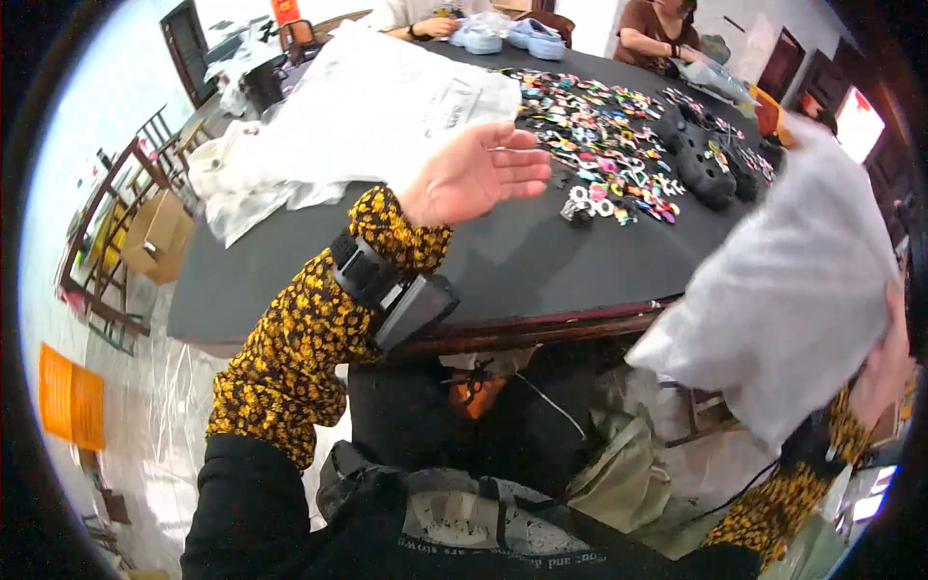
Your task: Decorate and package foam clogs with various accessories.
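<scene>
My left hand (478, 176) is raised over the dark table with its palm turned up. Its fingers are stretched out and nothing lies in them. Beside it, a large white plastic bag (358, 106) spreads over the table's left part. At the far right, my right hand (884, 362) grips a whitish translucent plastic bag (783, 290), which hangs off the table's near edge. That hand's fingers are partly hidden behind the bag. Many small colourful shoe charms (619, 145) lie in a heap past my left hand. Black clogs (698, 166) stand at the heap's right side.
The dark table (541, 266) has its near edge just in front of my lap. Across it, one person's hand (435, 27) is by light blue clogs (535, 39); another person (657, 34) handles a clear bag. A cardboard box (159, 235) and wooden stools stand on the left.
</scene>
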`<action>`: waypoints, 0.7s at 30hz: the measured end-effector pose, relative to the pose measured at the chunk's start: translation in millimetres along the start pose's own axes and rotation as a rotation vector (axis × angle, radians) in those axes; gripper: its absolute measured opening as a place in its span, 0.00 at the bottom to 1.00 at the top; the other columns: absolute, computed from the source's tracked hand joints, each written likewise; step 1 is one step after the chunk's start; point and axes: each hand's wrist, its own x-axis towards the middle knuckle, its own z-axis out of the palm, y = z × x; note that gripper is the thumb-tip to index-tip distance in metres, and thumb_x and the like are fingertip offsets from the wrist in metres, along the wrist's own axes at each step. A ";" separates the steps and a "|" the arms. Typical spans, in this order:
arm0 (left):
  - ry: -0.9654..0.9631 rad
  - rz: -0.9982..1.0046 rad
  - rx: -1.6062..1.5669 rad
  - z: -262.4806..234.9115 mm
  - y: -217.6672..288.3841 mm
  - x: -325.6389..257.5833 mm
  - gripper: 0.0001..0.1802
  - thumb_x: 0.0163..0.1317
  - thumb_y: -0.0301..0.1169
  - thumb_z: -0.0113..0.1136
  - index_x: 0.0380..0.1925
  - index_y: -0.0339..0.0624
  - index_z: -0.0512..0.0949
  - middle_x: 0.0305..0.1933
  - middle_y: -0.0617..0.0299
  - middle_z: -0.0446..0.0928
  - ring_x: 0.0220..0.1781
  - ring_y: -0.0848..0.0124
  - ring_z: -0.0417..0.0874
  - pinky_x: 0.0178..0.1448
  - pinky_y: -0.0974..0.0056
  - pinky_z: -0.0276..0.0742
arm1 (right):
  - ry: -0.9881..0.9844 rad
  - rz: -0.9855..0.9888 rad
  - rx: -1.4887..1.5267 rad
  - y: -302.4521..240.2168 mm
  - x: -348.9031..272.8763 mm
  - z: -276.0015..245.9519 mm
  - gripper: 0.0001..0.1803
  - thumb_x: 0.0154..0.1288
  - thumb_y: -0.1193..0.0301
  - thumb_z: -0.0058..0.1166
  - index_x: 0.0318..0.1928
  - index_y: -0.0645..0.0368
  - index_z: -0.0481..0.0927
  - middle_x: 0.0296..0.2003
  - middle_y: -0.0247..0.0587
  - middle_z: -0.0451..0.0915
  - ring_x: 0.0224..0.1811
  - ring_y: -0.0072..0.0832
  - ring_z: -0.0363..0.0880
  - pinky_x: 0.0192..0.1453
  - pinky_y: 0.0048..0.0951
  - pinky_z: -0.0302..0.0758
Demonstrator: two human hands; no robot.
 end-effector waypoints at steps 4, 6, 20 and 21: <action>0.034 0.068 0.076 -25.7 4.0 -26.9 0.22 0.71 0.41 0.42 0.54 0.33 0.66 0.57 0.44 0.71 0.59 0.52 0.73 0.64 0.47 0.68 | -0.035 0.000 0.325 -30.3 74.7 131.1 0.27 0.55 0.69 0.60 0.56 0.66 0.72 0.44 0.42 0.78 0.47 0.27 0.76 0.53 0.25 0.73; 0.119 0.095 0.170 -44.0 -19.0 -29.5 0.27 0.71 0.47 0.41 0.57 0.33 0.64 0.61 0.43 0.68 0.59 0.48 0.71 0.63 0.43 0.67 | -0.116 -0.185 0.363 -0.9 85.1 213.2 0.29 0.69 0.51 0.41 0.54 0.64 0.75 0.55 0.52 0.73 0.58 0.40 0.72 0.65 0.38 0.64; 0.106 0.384 -0.498 -85.6 12.8 -78.4 0.25 0.72 0.40 0.39 0.55 0.26 0.61 0.65 0.33 0.60 0.69 0.43 0.60 0.72 0.42 0.56 | -0.429 0.441 0.487 25.0 -40.0 402.0 0.13 0.59 0.76 0.55 0.45 0.64 0.77 0.33 0.38 0.80 0.25 0.21 0.75 0.24 0.22 0.73; 0.038 0.409 -0.565 -86.1 16.4 -72.4 0.24 0.72 0.40 0.40 0.55 0.27 0.60 0.65 0.33 0.59 0.69 0.42 0.60 0.71 0.41 0.56 | -0.395 0.246 0.349 22.4 -44.0 391.3 0.14 0.59 0.74 0.57 0.45 0.64 0.77 0.33 0.35 0.79 0.26 0.20 0.75 0.26 0.21 0.73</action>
